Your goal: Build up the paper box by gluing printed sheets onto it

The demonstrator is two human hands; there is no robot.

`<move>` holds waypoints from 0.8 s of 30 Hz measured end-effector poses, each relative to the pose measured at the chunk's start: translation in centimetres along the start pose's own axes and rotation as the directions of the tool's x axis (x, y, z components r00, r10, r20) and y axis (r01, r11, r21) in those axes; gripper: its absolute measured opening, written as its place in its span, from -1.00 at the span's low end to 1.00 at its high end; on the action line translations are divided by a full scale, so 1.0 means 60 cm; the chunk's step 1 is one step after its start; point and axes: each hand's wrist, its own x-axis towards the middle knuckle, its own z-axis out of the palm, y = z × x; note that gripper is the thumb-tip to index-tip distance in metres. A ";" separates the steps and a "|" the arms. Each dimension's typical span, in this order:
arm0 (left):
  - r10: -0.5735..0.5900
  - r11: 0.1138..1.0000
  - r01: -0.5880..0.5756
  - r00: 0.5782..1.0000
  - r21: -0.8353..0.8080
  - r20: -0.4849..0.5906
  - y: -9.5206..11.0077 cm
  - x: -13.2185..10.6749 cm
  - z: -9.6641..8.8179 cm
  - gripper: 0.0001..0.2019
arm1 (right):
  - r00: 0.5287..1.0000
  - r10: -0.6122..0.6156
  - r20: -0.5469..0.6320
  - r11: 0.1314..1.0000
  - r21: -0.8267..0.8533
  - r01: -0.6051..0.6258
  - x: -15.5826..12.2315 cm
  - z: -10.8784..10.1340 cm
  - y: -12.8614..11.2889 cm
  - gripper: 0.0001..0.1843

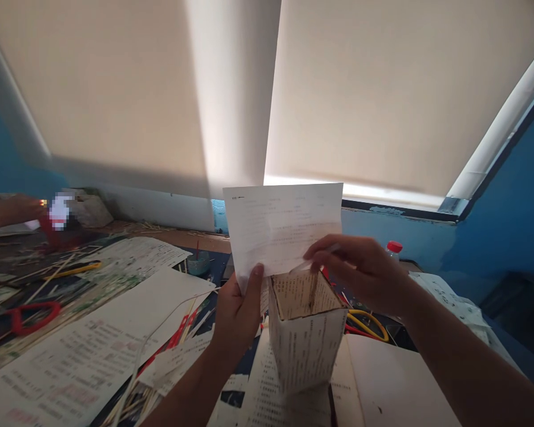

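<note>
Your right forearm [463,350] and left forearm [191,379] come in nearest the camera, rising from the lower edge on either side of an open-topped box [307,353] covered in printed paper. That box stands upright on printed pages [267,409], a blank white page [400,379] beside it on the right. Your left hand [240,311] grips a printed sheet [285,225] by its lower left corner, thumb across the front, the other fingers mostly hidden; the sheet stands up just behind the box's far rim, and you cannot tell whether the two touch. Your right hand [360,267] has its fingers pinched narrow on a thin pale stick [300,267], held in front of the sheet's lower right part, over the rim. Yellow-handled scissors [369,325] lie right of the box, with a red-capped bottle [394,247] farther back. On your left are a large sheet of paper [111,332], a red scissor handle [35,317] and a small jar [199,263]; at the far left, another person's hand [13,212] is near a red object [62,237], partly blurred.
</note>
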 end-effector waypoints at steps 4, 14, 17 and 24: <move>-0.009 1.000 0.009 0.999 -0.014 -0.037 0.005 0.004 -0.001 -0.53 | 0.798 0.029 -0.602 0.999 -0.007 -0.042 -0.014 -0.034 0.046 -0.71; -0.055 0.998 0.053 0.989 -0.019 -0.136 0.015 0.001 0.017 -0.47 | 0.777 0.268 -0.570 0.903 -0.131 -0.408 -0.022 -0.057 0.192 -0.57; -0.076 0.997 0.073 0.985 -0.025 -0.156 0.020 0.000 0.028 -0.47 | 0.785 0.302 -0.541 0.882 -0.155 -0.446 -0.019 -0.058 0.212 -0.63; -0.116 0.993 0.112 0.981 -0.033 -0.153 0.038 -0.008 0.042 -0.51 | 0.851 0.291 -0.437 0.927 -0.093 -0.365 -0.025 -0.055 0.220 -0.57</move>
